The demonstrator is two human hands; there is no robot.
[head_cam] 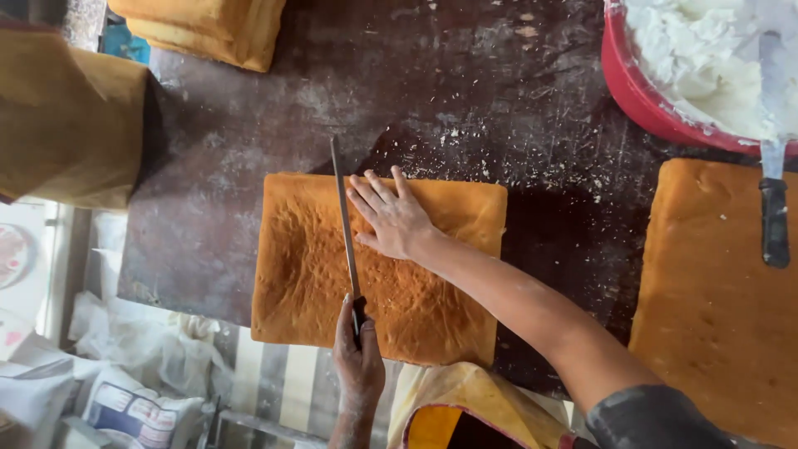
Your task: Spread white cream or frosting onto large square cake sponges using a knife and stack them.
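At six o'clock the left hand point(358, 366) clenched the handle of a long knife point(344, 220), its blade lying across the sponge cake slab point(307, 274) mid-desk point(208, 208). The right hand point(392, 218) pressed flat, fingers point(371, 193) released, just right of the blade. The slab looked soft, light and crumbly, best steadied with a flat palm.

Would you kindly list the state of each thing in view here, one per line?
Sponge cake slab: flat on the table, knife across it.
Long knife: blade on the slab.
Left hand: gripping the knife handle.
Right hand: pressed flat on the slab.
Red bowl: holds white cream.
Second slab: uncut.
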